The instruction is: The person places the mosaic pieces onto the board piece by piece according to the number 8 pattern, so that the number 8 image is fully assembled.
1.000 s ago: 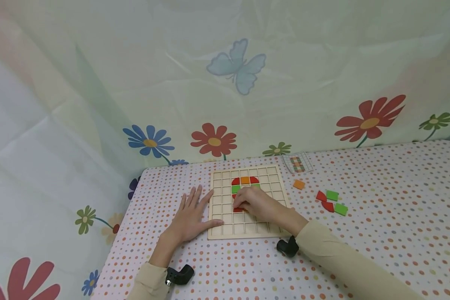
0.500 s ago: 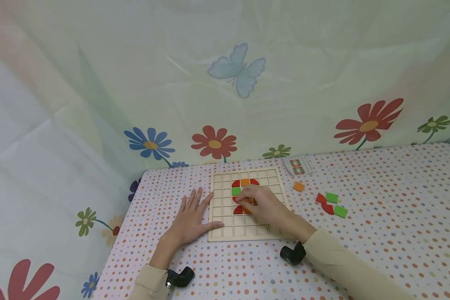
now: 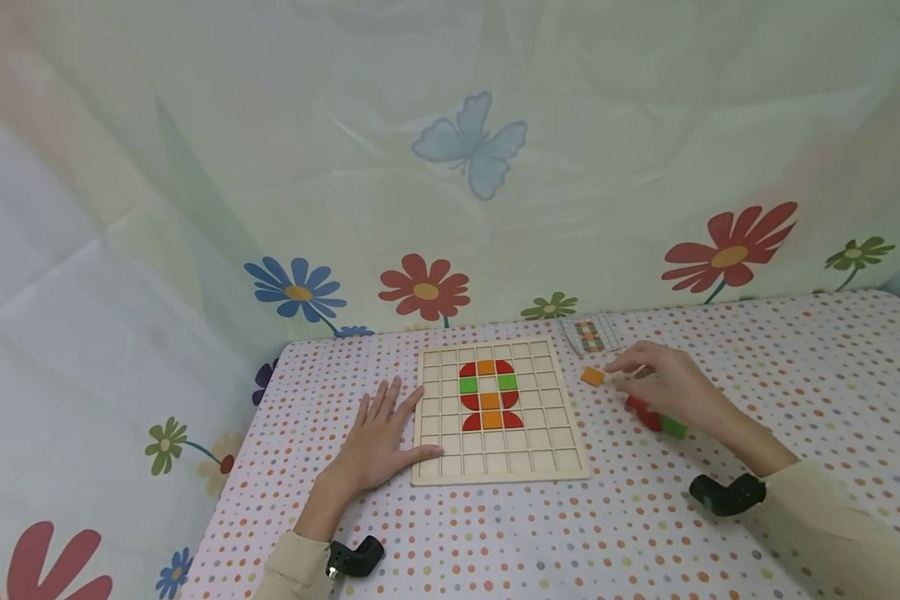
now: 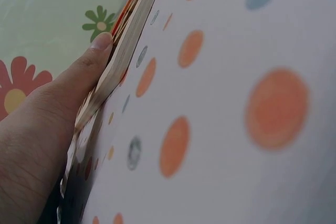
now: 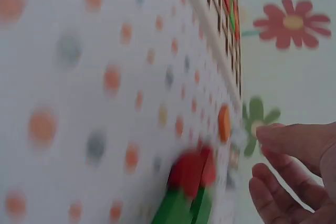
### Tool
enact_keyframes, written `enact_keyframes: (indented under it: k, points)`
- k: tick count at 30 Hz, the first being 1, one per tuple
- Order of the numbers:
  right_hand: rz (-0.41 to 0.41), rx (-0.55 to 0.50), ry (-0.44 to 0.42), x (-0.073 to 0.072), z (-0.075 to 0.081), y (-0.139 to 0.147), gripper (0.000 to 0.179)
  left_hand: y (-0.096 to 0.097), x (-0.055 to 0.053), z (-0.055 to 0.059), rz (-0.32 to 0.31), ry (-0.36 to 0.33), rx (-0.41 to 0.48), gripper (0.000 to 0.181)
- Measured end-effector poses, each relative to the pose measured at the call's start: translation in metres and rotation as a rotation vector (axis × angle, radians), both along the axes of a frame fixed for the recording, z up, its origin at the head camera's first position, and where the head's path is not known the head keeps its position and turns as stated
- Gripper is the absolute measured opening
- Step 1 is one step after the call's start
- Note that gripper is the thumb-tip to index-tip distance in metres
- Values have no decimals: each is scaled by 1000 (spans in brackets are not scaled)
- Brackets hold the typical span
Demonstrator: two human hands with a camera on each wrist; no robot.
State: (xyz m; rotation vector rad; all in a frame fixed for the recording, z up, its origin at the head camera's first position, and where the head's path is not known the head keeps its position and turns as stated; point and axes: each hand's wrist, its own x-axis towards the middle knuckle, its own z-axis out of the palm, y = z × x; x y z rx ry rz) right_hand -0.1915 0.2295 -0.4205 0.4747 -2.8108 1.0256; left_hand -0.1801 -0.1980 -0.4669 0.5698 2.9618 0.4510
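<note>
A wooden grid board (image 3: 555, 439) lies on the table, with red, orange and green tiles (image 3: 490, 401) set in its middle cells. Spread flat at the board's left edge is my left hand (image 3: 378, 440), its thumb over the lower left corner area. My right hand (image 3: 667, 385) hovers right of the board, fingers loosely bent, holding nothing visible. Just left of its fingertips lies a loose orange tile (image 3: 592, 376). Under that hand, red tiles (image 3: 643, 413) and a green tile (image 3: 673, 427) show partly; the hand hides the rest. The right wrist view shows the orange tile (image 5: 224, 123) apart from the fingers.
A paper card (image 3: 606, 332) with a printed coloured pattern lies behind the board's right corner. The dotted tablecloth (image 3: 487, 533) meets a flowered cloth backdrop (image 3: 585, 225) at the back. A black wrist device (image 3: 727, 495) hangs beside the right wrist.
My right hand has left the board and moved right to the loose tiles. The tiles it covered on the board now show, including the right-hand green one. My left hand stays put.
</note>
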Motion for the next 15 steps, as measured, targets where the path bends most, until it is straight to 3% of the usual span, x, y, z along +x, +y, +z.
enact_keyframes:
  k: [7, 15]
  points:
    - [-71, 55, -147, 1, -14, 42, 30, -1, 1, -1, 5, -9, -1, 100]
    - [-171, 117, -169, 1, -15, 42, 37, -1, 0, 0, 4, -4, 5, 100]
